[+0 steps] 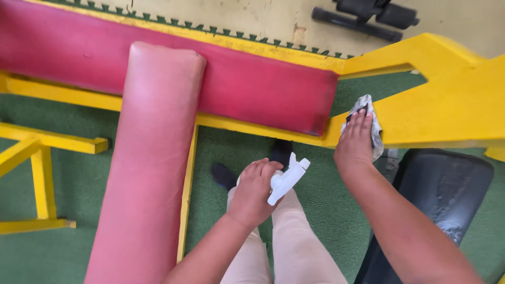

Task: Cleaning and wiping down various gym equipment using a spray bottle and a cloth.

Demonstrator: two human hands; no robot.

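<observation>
Seen from above: a person wipes down gym equipment, w/ the right hand [356, 141] flat, fingers spread and pressing a crumpled grey-white cloth [372, 120] against the yellow steel frame [447, 100], just beside the end of the red padded bench [226, 79]. The left hand [255, 192] has its grip curled tight round a white spray bottle [286, 179], nozzle pointing up-right, held over the green floor [315, 200] above the person's legs. Judging by the pic, the job looks mid-way: cloth is at work on the frame's inner edge, while the long red pad [152, 158] in front and the black pad [447, 189] at right sit untouched by either hand; whether they're already cleaned can't be told.
</observation>
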